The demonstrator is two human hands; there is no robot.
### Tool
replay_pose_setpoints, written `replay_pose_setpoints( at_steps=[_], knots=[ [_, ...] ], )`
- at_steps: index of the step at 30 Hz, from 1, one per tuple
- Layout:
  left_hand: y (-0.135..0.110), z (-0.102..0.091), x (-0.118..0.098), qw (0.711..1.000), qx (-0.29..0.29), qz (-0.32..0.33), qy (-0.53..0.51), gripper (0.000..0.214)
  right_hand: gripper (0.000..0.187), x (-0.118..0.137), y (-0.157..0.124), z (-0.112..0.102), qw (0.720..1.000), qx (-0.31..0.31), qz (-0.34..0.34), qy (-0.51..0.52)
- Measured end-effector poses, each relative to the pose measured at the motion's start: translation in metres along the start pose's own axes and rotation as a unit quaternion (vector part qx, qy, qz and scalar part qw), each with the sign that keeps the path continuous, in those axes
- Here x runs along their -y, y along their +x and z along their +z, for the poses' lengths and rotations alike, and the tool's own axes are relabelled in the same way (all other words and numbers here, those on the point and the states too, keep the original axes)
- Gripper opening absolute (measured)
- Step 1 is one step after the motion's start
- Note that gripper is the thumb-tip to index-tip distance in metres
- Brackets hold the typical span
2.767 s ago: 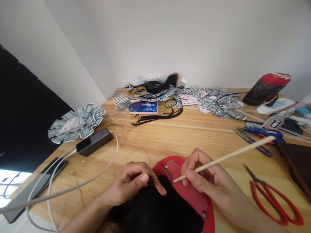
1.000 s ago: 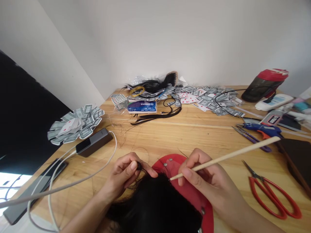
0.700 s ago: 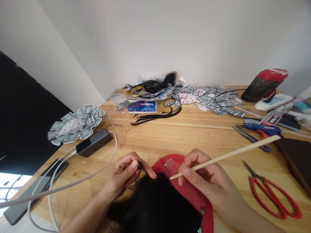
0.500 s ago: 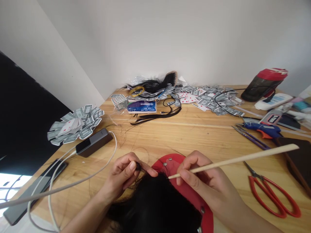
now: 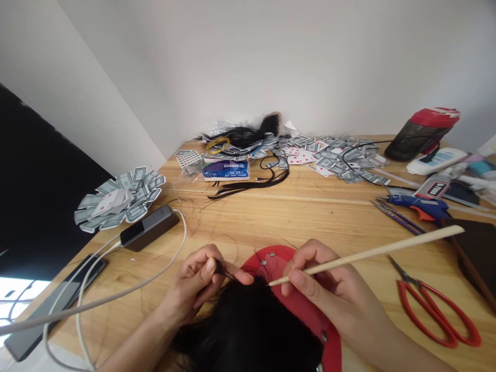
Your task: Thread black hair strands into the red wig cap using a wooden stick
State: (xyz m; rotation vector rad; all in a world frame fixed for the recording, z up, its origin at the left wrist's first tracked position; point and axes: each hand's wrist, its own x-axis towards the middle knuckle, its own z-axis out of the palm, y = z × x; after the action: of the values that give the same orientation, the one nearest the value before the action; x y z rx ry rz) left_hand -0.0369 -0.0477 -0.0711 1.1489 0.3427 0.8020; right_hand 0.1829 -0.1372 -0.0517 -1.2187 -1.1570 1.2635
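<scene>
My left hand pinches a small tuft of black hair between thumb and fingers, its index finger stretched toward the hairpiece. The black hairpiece lies over a red base with metal studs around its rim, at the bottom middle. My right hand grips a thin pale wooden stick like a pen. The stick's narrow tip meets the hairpiece's upper right edge; whether a fine needle or hook sits on it is too small to tell.
Red-handled scissors lie on the right, below tweezers and a blue glue gun. Cut playing cards and a blue packet lie along the back. White cables, a power bank and a phone occupy the left.
The stick's far end has swung slightly left and up while its tip stays at the hairpiece edge. My left hand has barely shifted, still pinching the tuft.
</scene>
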Motion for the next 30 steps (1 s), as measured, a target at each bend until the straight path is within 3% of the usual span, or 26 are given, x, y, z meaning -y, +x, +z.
replay_pose_setpoints(
  at_steps=[18, 30],
  knots=[
    [-0.0009, -0.0049, 0.0056, 0.999, -0.029, -0.007, 0.011, 0.025, 0.030, -0.0024, 0.0016, -0.0025, 0.996, 0.015, 0.037, 0.077],
    [0.0013, 0.0011, 0.0041, 0.996, -0.035, -0.036, 0.067, 0.034, 0.035, -0.0006, 0.0038, -0.0026, 0.995, 0.008, 0.043, 0.089]
  ],
)
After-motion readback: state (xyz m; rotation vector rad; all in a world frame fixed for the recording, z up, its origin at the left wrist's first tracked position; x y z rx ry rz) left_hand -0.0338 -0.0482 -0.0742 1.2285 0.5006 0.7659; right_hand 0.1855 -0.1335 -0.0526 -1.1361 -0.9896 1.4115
